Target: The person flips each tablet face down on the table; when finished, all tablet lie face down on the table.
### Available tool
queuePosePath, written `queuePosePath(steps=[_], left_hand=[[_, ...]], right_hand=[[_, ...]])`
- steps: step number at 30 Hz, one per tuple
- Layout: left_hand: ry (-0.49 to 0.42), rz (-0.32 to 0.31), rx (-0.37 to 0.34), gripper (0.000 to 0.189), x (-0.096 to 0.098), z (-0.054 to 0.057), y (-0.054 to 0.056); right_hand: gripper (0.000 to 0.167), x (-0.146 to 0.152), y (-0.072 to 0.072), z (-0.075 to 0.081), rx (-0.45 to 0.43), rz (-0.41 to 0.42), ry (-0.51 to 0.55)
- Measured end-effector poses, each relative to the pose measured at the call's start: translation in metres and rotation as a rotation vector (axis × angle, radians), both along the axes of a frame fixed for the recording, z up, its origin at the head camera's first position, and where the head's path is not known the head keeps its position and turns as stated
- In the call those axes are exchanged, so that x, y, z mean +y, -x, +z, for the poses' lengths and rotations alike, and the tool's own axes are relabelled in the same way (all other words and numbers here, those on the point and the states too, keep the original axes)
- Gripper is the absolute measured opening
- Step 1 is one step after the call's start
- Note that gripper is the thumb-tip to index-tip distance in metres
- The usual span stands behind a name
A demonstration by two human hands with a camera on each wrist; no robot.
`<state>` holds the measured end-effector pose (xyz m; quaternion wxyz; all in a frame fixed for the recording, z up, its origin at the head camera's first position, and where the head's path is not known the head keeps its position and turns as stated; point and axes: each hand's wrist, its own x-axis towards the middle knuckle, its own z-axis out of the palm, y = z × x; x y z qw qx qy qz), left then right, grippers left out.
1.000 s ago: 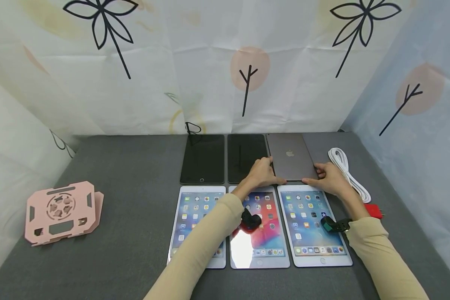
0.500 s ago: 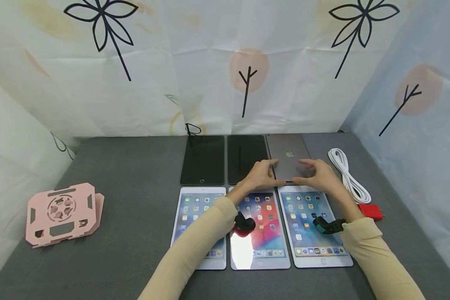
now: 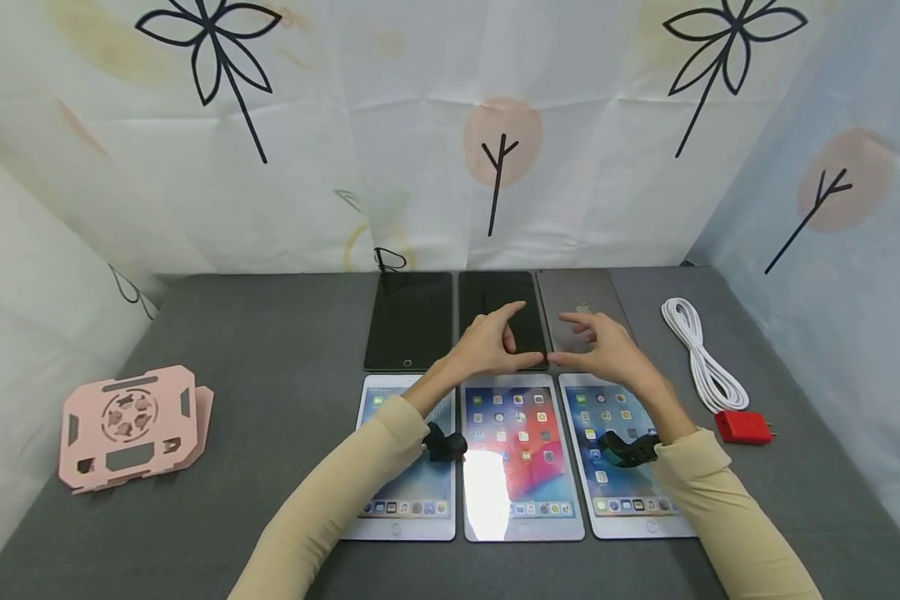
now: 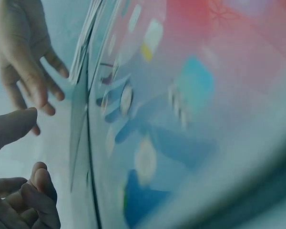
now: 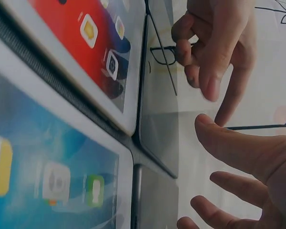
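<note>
My left hand point(image 3: 487, 343) hovers over the lower part of the middle black-screen tablet point(image 3: 495, 293), its fingers loosely bent and nothing between them. My right hand point(image 3: 606, 348) is held over the grey tablet point(image 3: 579, 290), which lies back side up with its logo partly hidden by the fingers. The two thumb tips come close together, and the wrist views show both hands raised above the tablets. Another black-screen tablet point(image 3: 408, 321) lies at the left of the back row. In front lie three lit white tablets: left point(image 3: 412, 492), middle point(image 3: 523, 483) and right point(image 3: 596, 492), partly covered by my forearms.
A pink folding stand point(image 3: 127, 429) lies at the left of the grey table point(image 3: 270, 400). On the right are a coiled white cable point(image 3: 701, 354) and a red plug adapter point(image 3: 744, 427). Patterned cloth point(image 3: 420, 125) hangs behind the back row and along both sides.
Both hands have let go of the grey tablet's side edges and shifted left. The right hand moved in over that tablet, the left over the middle black one. The tablets stay in place.
</note>
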<state>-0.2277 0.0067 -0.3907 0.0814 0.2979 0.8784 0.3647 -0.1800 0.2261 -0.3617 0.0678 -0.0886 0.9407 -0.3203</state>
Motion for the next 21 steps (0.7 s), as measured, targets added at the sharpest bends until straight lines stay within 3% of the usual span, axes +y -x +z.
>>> queuePosePath(steps=[11,21], left_hand=[[0.088,0.055,0.022,0.097,-0.041,0.007,0.006],[0.155,0.119,-0.047,0.105,-0.064,-0.008,0.009]], right_hand=[[0.078,-0.019,0.009,-0.009,-0.040,0.008,0.018],[0.084,-0.024,0.018,-0.021,-0.131,-0.027,0.016]])
